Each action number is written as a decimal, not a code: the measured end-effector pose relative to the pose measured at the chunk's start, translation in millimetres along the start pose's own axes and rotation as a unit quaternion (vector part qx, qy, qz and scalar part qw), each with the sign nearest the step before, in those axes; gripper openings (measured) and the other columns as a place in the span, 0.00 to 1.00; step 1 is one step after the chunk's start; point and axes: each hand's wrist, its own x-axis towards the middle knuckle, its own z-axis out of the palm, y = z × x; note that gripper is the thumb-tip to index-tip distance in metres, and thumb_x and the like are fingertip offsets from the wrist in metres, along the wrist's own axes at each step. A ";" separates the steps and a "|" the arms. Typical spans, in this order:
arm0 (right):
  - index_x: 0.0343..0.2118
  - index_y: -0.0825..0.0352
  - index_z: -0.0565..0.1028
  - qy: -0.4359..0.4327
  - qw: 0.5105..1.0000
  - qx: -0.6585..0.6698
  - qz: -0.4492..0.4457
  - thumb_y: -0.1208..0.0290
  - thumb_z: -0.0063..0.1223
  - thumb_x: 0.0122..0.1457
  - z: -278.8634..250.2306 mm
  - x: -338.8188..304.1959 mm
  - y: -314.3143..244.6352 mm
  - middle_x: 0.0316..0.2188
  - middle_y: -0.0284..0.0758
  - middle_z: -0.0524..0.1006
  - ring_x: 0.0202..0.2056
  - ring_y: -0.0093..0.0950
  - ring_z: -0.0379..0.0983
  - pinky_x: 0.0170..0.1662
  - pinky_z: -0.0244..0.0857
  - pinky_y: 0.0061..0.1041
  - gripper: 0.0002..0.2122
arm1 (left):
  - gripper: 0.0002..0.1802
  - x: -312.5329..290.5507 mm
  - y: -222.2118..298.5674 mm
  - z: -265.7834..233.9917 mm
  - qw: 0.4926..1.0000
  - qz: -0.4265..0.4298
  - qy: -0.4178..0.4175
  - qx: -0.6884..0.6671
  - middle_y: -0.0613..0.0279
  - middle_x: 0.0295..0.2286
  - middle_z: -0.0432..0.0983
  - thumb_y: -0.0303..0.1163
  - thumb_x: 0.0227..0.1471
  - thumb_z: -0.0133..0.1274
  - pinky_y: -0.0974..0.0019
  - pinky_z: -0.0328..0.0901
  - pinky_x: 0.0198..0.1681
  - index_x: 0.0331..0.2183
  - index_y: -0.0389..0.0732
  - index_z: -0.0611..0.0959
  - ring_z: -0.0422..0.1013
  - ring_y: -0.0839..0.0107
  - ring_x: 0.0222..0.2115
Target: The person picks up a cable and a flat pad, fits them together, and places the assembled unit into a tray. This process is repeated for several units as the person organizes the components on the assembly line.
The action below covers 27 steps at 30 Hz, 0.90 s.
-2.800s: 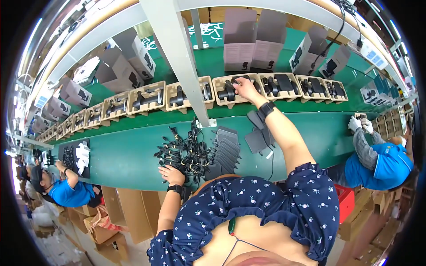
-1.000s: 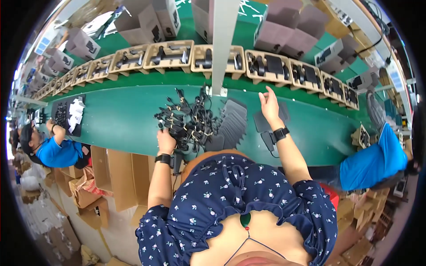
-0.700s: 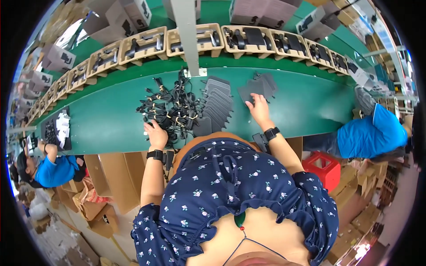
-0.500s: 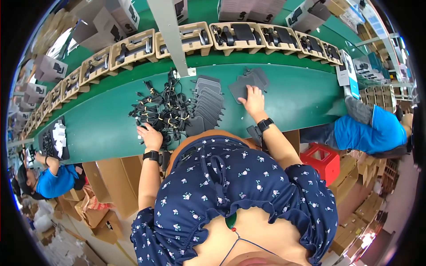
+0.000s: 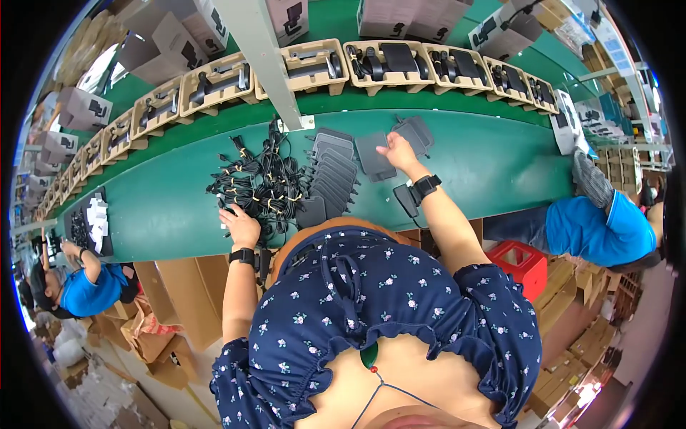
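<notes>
Grey panel [image 5: 371, 163]: flat, dark, on the middle part of the desk [image 5: 493, 161], set at a slight angle. Right grip [image 5: 400, 153] grasping it by its right edge, thumb on top (undersides of the fingers hidden). Just right of that, a few loose panels [image 5: 417, 134] overlapping, partly behind the hand. Left of it, a fanned row of panels [image 5: 333, 171] of the same kind, overlapping.

Further left, a heap of black cables [image 5: 266, 187], tied in bundles with tan bands. Left grip [image 5: 244, 230] at the heap's near edge, fingers bent over it; can't tell if it holds a cable. Dark band on each wrist. Black device [image 5: 406, 199] with a cord near the right wrist, by the desk's near edge.

Behind: metal post [image 5: 266, 61], then a line of tan trays [image 5: 389, 84] with black parts inside, printed boxes [image 5: 414, 16] beyond. Blue-shirted co-workers at far left [image 5: 91, 292] and right [image 5: 599, 225]; red stool [image 5: 522, 270] below the desk, right.
</notes>
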 end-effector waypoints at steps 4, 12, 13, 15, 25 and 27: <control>0.38 0.71 0.67 0.059 0.975 0.195 -0.085 0.76 0.52 0.50 -17.6 44.4 -37.4 0.30 0.36 0.75 0.34 0.24 0.72 0.37 0.64 0.23 0.12 | 0.36 0.5 4.6 -9.9 0.999 -0.018 -0.020 -0.028 0.19 0.49 0.44 0.30 0.40 0.43 0.47 0.39 0.56 0.51 0.23 0.55 0.42 0.31 0.52; 0.36 0.71 0.65 0.078 0.824 0.486 -0.281 0.81 0.46 0.54 -45.5 132.1 -151.5 0.34 0.36 0.75 0.35 0.20 0.70 0.41 0.63 0.18 0.07 | 0.37 -6.0 -1.3 7.5 1.000 -0.008 -0.017 -0.010 0.20 0.49 0.44 0.30 0.39 0.45 0.46 0.40 0.56 0.51 0.24 0.55 0.42 0.30 0.52; 0.37 0.71 0.65 0.071 0.839 0.460 -0.283 0.81 0.46 0.54 -40.6 142.6 -156.8 0.35 0.35 0.74 0.36 0.20 0.70 0.41 0.62 0.18 0.08 | 0.37 -8.7 -1.0 8.3 1.000 -0.015 -0.016 -0.021 0.20 0.49 0.44 0.30 0.39 0.45 0.47 0.40 0.56 0.51 0.24 0.55 0.42 0.30 0.52; 0.40 0.73 0.64 0.101 0.881 0.356 -0.296 0.79 0.50 0.52 -20.7 183.7 -144.3 0.37 0.37 0.73 0.39 0.22 0.69 0.42 0.61 0.19 0.12 | 0.36 -10.7 4.6 -2.5 0.999 -0.015 -0.015 -0.038 0.22 0.50 0.44 0.29 0.39 0.45 0.47 0.40 0.57 0.51 0.24 0.55 0.42 0.32 0.52; 0.48 0.69 0.64 0.181 0.921 0.248 -0.241 0.64 0.57 0.48 -22.7 243.0 -105.2 0.43 0.46 0.70 0.42 0.36 0.69 0.43 0.63 0.29 0.25 | 0.26 31.8 4.3 -44.8 0.934 -0.009 0.246 -0.260 0.33 0.46 0.57 0.19 0.35 0.47 0.53 0.54 0.51 0.43 0.31 0.67 0.57 0.42 0.46; 0.49 0.69 0.63 0.158 0.968 -0.027 -0.195 0.60 0.55 0.49 -20.4 197.4 -147.5 0.47 0.47 0.67 0.45 0.43 0.66 0.47 0.60 0.33 0.27 | 0.23 28.3 -5.8 -54.5 0.929 0.006 0.255 -0.270 0.40 0.46 0.62 0.17 0.34 0.45 0.56 0.53 0.53 0.40 0.31 0.71 0.58 0.47 0.47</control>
